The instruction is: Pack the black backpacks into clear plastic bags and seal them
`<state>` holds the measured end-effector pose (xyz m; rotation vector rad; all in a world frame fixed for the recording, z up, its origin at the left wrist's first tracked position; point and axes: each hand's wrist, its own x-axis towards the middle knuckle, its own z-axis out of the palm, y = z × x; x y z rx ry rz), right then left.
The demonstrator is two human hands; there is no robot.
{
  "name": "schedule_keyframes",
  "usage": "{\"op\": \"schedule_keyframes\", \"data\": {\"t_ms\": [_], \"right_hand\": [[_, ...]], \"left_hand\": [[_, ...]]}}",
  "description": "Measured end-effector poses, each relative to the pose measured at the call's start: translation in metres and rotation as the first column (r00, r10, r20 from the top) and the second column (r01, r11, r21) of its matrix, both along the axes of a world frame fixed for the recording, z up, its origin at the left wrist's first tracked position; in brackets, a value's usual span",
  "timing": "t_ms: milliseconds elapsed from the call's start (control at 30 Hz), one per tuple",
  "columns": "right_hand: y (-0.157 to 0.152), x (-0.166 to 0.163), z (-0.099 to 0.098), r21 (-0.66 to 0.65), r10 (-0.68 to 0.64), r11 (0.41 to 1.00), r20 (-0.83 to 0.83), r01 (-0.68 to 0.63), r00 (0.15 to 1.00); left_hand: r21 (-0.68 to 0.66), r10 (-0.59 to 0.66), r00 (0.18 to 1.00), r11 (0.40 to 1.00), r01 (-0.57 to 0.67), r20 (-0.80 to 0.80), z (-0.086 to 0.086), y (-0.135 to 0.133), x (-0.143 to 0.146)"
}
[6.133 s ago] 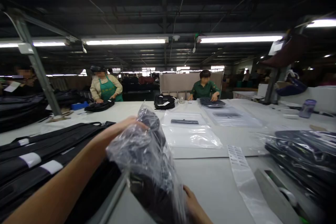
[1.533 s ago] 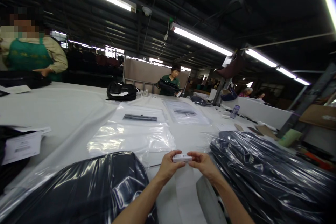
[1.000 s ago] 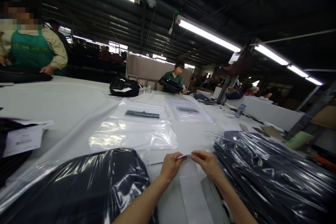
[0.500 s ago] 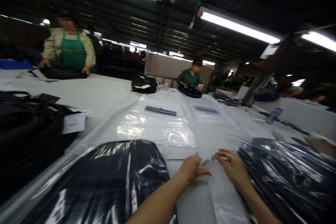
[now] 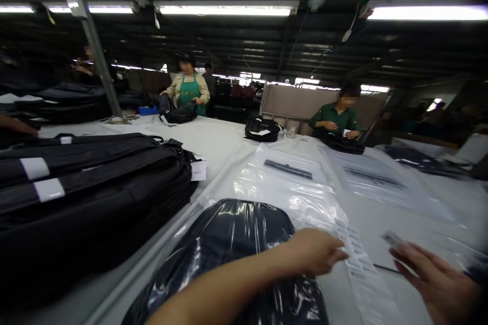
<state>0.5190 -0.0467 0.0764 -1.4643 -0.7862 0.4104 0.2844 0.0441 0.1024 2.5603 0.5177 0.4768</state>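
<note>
A: Containers first?
B: Clear plastic bag [image 5: 236,233] at the near edge of the long white table [image 5: 224,144], with a dark navy backpack sealed inside. It fills the bag and the film is wrinkled and shiny.
A: Others?
B: A flat stack of clear plastic bags [image 5: 293,190] lies just behind it toward the table's middle, with a thin black strip [image 5: 287,168] showing at the far end of the stack. A second flat clear sheet [image 5: 366,177] lies to its right.
A: Left side?
B: A pile of unbagged black bags with white tags [image 5: 95,177] runs along the left edge.
A: Hands?
B: The left hand [image 5: 314,251] reaches across over the bagged backpack, palm down and fingers straight and together. Its tips rest on the long white strip of printed labels [image 5: 358,264], pinching nothing. That strip runs along the table just right of the bagged backpack.
A: Right?
B: The right hand [image 5: 434,284] is at the near right corner of the table, raised, fingers loosely spread. A small white sticker [image 5: 391,238] sits at its fingertips. It's blurred, so I can't tell if it's pinched.
A: People?
B: One person in a green apron [image 5: 188,94] and one in a green shirt [image 5: 337,119] stand at the far edge, each with hands on black bags.
</note>
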Motion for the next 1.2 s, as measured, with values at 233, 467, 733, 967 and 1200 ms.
{"op": "schedule_keyframes", "data": {"t_ms": [233,467,733,967,1200], "right_hand": [[0.031,-0.179,0.035,-0.187,0.384,0.859,-0.381,-0.477,0.841],[0.083,-0.249,0.001,-0.322,0.523,0.77,-0.176,-0.551,0.834],[0.105,-0.269,-0.032,-0.467,0.501,0.728,-0.138,-0.502,0.855],[0.117,-0.27,-0.05,-0.554,0.549,0.695,-0.004,-0.459,0.836],[0.122,-0.271,-0.058,-0.622,0.564,0.706,0.204,-0.339,0.8]], "left_hand": [[-0.027,0.17,0.934,0.982,-0.188,-0.315,-0.021,-0.043,-0.192],[0.139,0.195,0.949,0.977,-0.164,-0.25,-0.117,-0.062,-0.152],[0.3,0.348,0.928,0.906,-0.297,-0.133,-0.13,-0.065,-0.146],[0.271,0.487,0.87,0.851,-0.451,-0.082,-0.116,-0.078,-0.136],[0.15,0.367,0.907,0.928,-0.341,-0.206,-0.047,-0.029,-0.196]]}}
